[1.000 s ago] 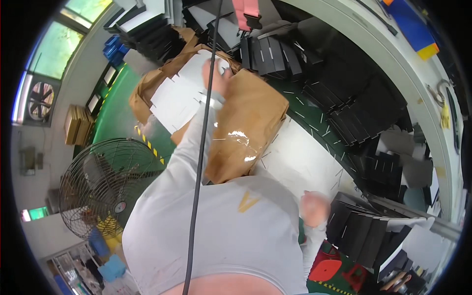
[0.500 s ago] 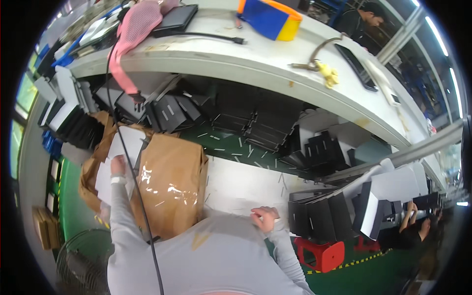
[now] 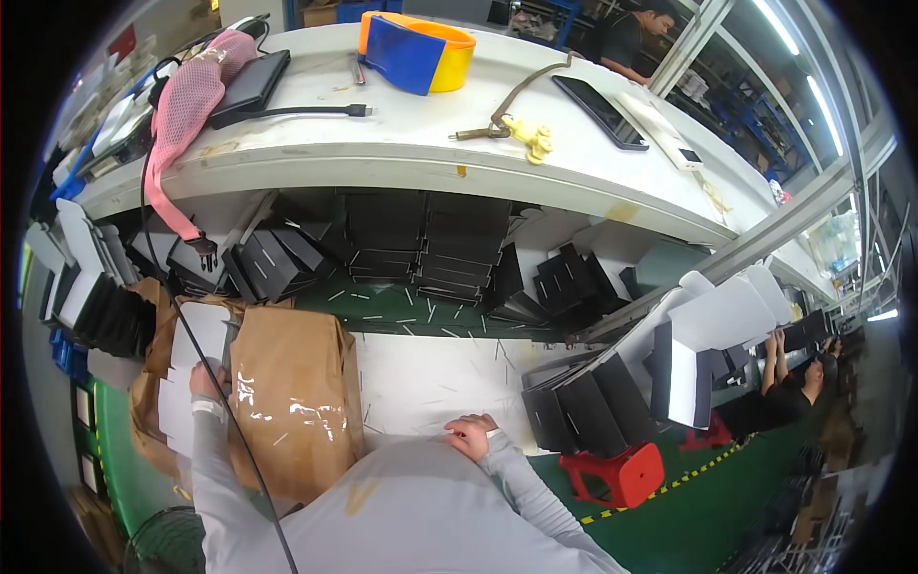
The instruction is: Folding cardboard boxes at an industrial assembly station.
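At the left, my left hand (image 3: 206, 381) lies at the edge of a white cardboard piece (image 3: 182, 409), fingers bent against it. That cardboard sits inside torn brown wrapping paper (image 3: 145, 421). Right beside it stands a bulky brown paper-wrapped package (image 3: 292, 397) with shiny tape across it. My right hand (image 3: 471, 436) is close to my body, above the front of a white work surface (image 3: 421, 383). Its fingers are loosely bent and apart, with nothing seen in them. A thin black cable (image 3: 196, 354) hangs in front of the wrapped cardboard.
Black folded boxes (image 3: 593, 411) lean at the right, near a red stool (image 3: 612, 475). Above runs a white shelf (image 3: 316, 158) with a phone (image 3: 601, 113), a pink mesh pouch (image 3: 199, 91) and a blue-yellow band (image 3: 416, 57). More black boxes (image 3: 464, 239) stand underneath. Other people work farther off.
My view has shifted, so the shelf and boxes appear farther left. My left hand has come down along the white cardboard toward my body. My right hand stays near my body.
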A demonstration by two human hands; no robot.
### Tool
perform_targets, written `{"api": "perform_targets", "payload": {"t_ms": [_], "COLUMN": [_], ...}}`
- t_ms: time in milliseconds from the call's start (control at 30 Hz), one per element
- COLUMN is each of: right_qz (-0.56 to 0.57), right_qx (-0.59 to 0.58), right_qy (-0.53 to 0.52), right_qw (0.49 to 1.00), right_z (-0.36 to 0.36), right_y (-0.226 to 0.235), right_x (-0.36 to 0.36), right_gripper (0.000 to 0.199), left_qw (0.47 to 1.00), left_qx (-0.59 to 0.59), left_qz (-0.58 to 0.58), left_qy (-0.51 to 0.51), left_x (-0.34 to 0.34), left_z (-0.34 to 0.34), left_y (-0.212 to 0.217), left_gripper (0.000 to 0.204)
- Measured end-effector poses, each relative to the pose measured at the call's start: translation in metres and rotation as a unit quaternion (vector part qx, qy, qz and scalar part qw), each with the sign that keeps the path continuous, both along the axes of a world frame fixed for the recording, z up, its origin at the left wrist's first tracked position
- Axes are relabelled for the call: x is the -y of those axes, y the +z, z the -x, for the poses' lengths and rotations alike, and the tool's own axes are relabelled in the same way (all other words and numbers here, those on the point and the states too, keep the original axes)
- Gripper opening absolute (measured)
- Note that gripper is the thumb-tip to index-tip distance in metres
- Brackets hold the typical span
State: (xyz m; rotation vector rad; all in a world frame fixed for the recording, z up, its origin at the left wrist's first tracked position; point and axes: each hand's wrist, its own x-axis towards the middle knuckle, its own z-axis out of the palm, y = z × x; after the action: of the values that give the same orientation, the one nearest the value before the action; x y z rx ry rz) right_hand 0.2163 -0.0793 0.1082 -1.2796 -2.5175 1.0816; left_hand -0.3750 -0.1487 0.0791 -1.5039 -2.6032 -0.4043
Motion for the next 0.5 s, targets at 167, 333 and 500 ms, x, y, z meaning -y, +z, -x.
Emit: {"api": "perform_targets", "payload": {"t_ms": [167,333,500], "right_qz": [-0.007,-0.03,0.046], "right_qx": [0.002,-0.007,-0.066], "right_qy": [-0.003,-0.018,-0.019], "right_qw": [1.0,0.999,0.997], "right_z": [-0.002,0.001,0.019], "right_y": [0.001,-0.001,-0.005], "right_x": [0.004,0.016,0.012], "right_gripper": [0.021,0.02,0.029], "left_qw": [0.99,0.992,1.0], "left_qx": [-0.099,-0.104,-0.001], "left_qz": [0.1,0.036,-0.023], "left_qy": [-0.01,0.069,0.006], "left_x": [0.002,0.011,-0.004], "left_z": [0.037,0.043,-0.137], "left_y": [-0.004,0.071,0.19], "left_gripper": [0.018,0.014,0.025]}}
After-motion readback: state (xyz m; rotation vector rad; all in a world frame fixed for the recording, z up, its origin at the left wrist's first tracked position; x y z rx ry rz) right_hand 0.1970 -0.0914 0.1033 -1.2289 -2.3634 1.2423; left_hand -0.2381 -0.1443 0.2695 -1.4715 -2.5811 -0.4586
